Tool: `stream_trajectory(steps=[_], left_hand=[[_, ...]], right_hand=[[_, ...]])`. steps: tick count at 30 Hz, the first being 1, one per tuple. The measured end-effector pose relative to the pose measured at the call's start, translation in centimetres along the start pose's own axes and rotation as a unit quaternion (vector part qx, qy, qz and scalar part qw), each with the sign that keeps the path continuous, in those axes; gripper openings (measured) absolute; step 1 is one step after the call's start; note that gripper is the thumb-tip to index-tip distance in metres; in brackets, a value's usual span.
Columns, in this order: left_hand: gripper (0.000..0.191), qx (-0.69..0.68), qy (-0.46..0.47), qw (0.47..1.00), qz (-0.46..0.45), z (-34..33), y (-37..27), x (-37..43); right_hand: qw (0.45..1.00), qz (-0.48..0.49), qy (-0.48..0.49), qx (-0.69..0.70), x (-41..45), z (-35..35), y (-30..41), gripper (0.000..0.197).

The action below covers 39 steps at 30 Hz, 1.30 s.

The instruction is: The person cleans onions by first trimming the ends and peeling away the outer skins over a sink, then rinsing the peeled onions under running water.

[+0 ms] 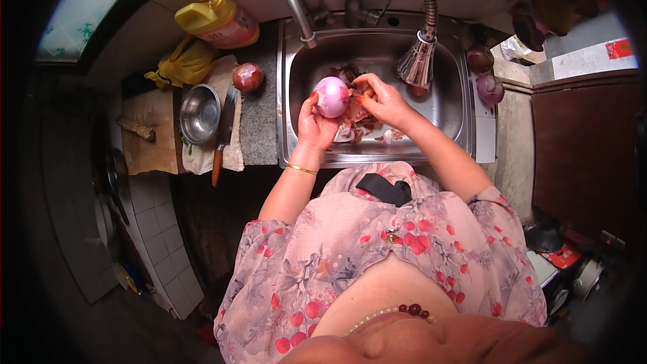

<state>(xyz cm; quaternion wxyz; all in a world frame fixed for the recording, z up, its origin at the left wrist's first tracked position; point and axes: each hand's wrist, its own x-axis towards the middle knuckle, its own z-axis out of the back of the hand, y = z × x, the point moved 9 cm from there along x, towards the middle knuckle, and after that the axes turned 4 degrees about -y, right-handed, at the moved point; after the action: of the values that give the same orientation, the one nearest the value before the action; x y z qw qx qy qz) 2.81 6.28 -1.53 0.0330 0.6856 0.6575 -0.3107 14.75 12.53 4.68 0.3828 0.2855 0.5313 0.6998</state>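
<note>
Over the steel sink (446, 116), my left hand (317, 126) holds a peeled purple onion (331, 97) with some skin still on its side. The fingertips of my right hand (379, 98) are at the onion's right side, pinching what looks like a bit of its skin. Beneath both hands, brown onion skins (360, 117) and pale scraps (387, 136) lie in the basin. The pull-down spray head (417, 63) of a faucet hangs at the right of the sink, with a reddish round thing partly hidden under it.
Left of the sink are a red onion (247, 77), a kitchen knife (225, 126) on a cloth, a steel bowl (200, 114), a yellow pump bottle (220, 20) and a yellow plastic bag (184, 65). Two onions (490, 89) rest by the right rim. A steel spout (297, 7) overhangs the basin.
</note>
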Motion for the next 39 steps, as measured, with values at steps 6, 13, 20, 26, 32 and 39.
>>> stream_trajectory(steps=[6,13,20,26,32,39], left_hand=[[0.045,0.059,-0.010,0.998,-0.017,0.1,0.7,0.0],[0.038,-0.022,-0.029,0.999,-0.009,-0.4,-0.1,-0.1],[0.037,-0.091,-0.043,0.995,0.018,0.2,-0.9,-0.3],[0.040,0.048,-0.021,0.999,-0.012,-0.2,-1.1,-0.5],[0.041,0.144,0.013,0.989,-0.042,-0.3,-0.8,-0.2],[0.048,0.219,0.015,0.973,-0.069,-0.6,-0.3,-0.2]], right_hand=[[0.982,-0.151,0.017,0.113,0.0,-1.4,-2.1,0.016],[0.978,-0.153,0.036,0.135,-0.5,-0.5,-2.2,0.011],[0.962,-0.253,0.048,0.088,-1.9,2.4,-7.0,0.011],[0.900,-0.064,0.001,-0.430,-1.9,4.0,-7.0,0.022],[0.959,-0.009,-0.043,-0.280,-0.6,3.0,-2.0,0.018],[0.954,0.038,0.037,-0.296,0.3,-0.9,3.2,0.025]])
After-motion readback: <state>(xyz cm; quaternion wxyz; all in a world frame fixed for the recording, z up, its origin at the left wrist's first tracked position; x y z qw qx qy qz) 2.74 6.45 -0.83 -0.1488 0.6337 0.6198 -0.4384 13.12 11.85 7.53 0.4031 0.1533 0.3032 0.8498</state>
